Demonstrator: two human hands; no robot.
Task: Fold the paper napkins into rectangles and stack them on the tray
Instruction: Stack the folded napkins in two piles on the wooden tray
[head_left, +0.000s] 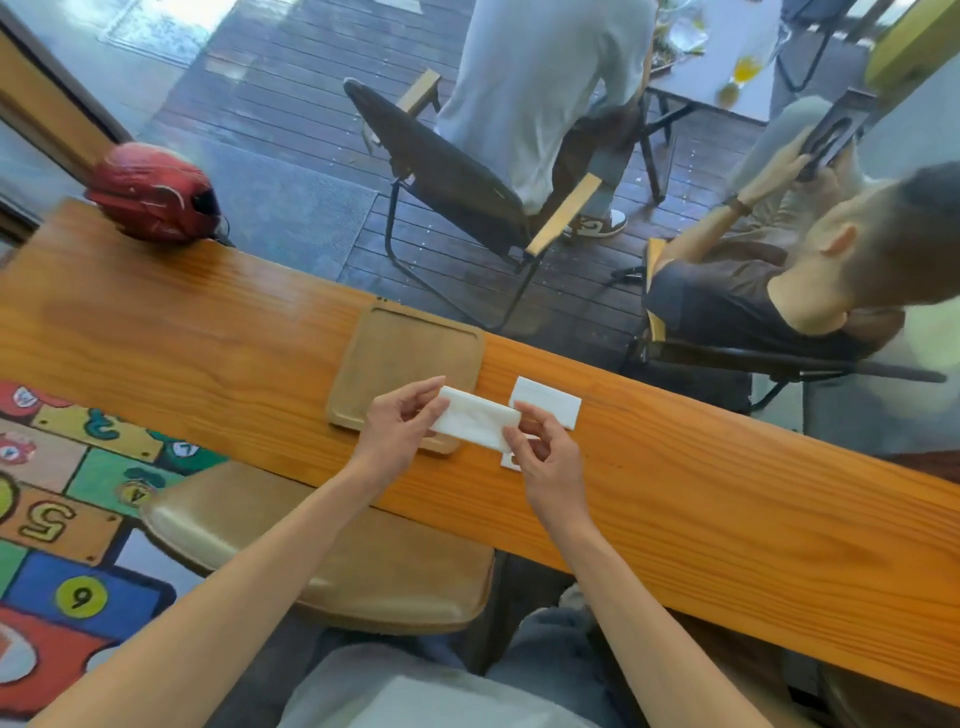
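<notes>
a view from above of a long wooden counter (675, 493), with everything placed here in relation to the wooden tray (395, 358) lying flat on it. far to the left of the tray, at the counter's far edge, sits a red helmet (156, 195). the tray itself holds nothing yet. over the tray's near right corner, the left hand (397, 426) pinches the left end of a folded white napkin (475, 418) between thumb and fingertips. the napkin is lifted just off the surface and spans from the tray's right rim out over bare wood. the right hand (548, 460) pinches its right end the same way. just right of the tray, flat on the counter, lies a small pile of white napkins (548, 402), partly hidden behind the right hand. the napkin looks close to a rectangle, so the step in hand is probably squaring the fold before setting it down. the thin paper could spring open or skew if either pinch loosens, and the right wrist could brush the pile and scatter it. the tray's right side sits close to the counter's far edge, so a careless push could slide it off; there is wide bare wood to its left and further right of the pile for working.
</notes>
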